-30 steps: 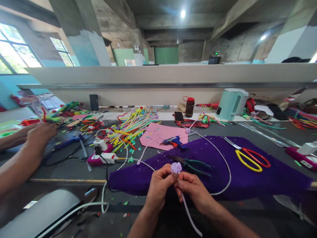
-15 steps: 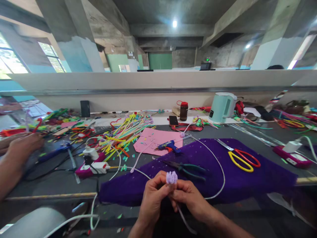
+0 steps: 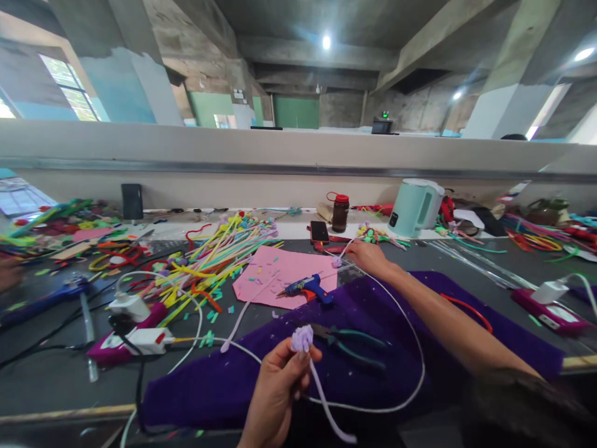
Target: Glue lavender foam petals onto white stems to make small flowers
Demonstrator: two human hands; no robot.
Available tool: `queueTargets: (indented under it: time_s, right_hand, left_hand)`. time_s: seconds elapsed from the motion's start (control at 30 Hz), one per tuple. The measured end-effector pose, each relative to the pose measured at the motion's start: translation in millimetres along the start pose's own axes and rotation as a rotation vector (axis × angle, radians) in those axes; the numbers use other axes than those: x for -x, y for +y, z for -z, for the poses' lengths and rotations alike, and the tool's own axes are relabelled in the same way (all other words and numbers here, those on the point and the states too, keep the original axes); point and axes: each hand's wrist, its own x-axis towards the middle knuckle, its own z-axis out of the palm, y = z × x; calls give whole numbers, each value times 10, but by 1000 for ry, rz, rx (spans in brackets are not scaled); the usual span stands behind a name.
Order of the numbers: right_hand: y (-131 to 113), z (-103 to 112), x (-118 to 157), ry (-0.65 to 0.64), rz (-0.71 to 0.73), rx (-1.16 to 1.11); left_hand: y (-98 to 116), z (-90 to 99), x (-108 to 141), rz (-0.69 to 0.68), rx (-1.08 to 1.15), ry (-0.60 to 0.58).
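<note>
Left hand (image 3: 278, 382): fingers pinch stemmed lilac tuft (image 3: 302, 338) just below its head, over purple cloth (image 3: 196, 387). Right hand (image 3: 368, 256) beside second lilac piece (image 3: 336, 262) near pink sheet (image 3: 256, 266); cannot tell whether its fingers grip.

One camera, worn on the person's head, is looking forward and down over the table (image 3: 41, 386) — the left hand (image 3: 282, 382) is showing close up at the frame's six o'clock, the pale partition (image 3: 298, 148) is spanning roughly nine to three farther off, and the ceiling (image 3: 298, 28) is filling twelve o'clock.
</note>
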Motion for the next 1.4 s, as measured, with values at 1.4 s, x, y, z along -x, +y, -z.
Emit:
queueTargets:
  time_s: [1.4]
  right_hand:
    - [-1601, 120, 1148, -473, 204, -1843]
  left_hand:
    - [636, 218, 560, -322, 22, 45]
